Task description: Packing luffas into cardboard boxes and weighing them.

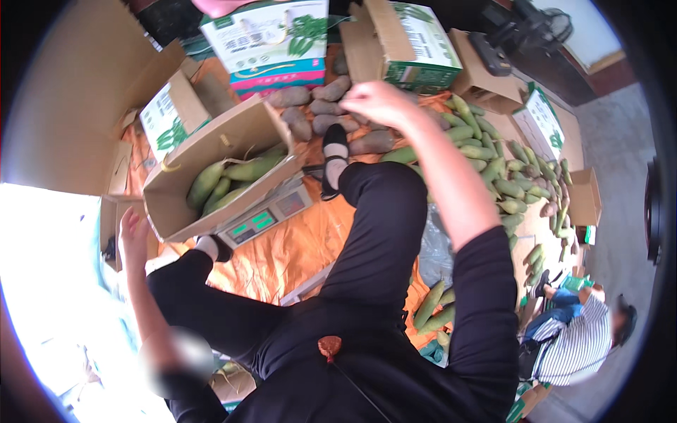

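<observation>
My right hand (379,103) reaches forward over a pile of brown, elongated root vegetables (371,142). Its fingers are curled together; whatever they may hold is hidden. Beside the left side of an open cardboard box (161,189), my left hand (132,234) is raised with its fingers apart and nothing in them. Several long green radishes (252,168) lie inside that box. The box rests on a scale (290,203) with a lit green display, between my feet.
Green radishes (508,187) spread over the right side on orange sheeting (317,229). Printed cartons (268,42) stand at the back, with an open carton (370,42) beside them. Clear plastic (436,247) lies by my right leg. A person in a striped shirt (572,345) sits at the lower right.
</observation>
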Available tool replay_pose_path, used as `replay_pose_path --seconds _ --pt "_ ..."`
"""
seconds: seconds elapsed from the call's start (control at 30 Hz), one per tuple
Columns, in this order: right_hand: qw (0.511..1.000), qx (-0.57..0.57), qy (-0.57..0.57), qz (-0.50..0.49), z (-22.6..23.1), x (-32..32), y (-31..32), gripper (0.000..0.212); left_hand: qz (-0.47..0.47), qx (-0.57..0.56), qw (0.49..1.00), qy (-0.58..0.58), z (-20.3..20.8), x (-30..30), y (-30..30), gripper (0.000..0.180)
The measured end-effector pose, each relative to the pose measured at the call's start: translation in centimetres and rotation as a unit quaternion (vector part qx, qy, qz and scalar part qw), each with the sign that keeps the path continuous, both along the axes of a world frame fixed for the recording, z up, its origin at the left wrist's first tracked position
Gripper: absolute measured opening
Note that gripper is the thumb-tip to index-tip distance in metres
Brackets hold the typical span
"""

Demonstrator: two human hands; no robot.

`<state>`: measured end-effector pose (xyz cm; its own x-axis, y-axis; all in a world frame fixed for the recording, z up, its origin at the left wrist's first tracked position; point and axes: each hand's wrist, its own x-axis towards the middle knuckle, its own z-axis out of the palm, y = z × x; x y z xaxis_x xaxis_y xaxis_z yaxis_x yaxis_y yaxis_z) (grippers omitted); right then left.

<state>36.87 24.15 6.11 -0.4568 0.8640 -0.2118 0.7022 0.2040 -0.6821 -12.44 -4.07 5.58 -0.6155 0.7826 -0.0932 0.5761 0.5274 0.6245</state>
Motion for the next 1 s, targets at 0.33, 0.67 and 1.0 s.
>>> replay_pose_path --seconds 0.33,0.67,1.0 --pt "0.991 0.016 -0.13 0.013 -4.6 -12.7 -1.6 0.055 -0.091 -0.227 0.969 0.024 -1.2 -3.3 3.6 0.043" --pt "0.99 -0.003 -0.139 -0.007 -5.9 -16.2 -2.1 0.021 -0.086 -0.189 0.974 0.094 -6.9 -7.4 2.2 0.042" --pt "0.978 -0.029 -0.201 0.043 -5.0 -16.7 -1.1 0.023 -0.095 -0.213 0.965 0.121 -6.9 -7.0 2.8 0.046"
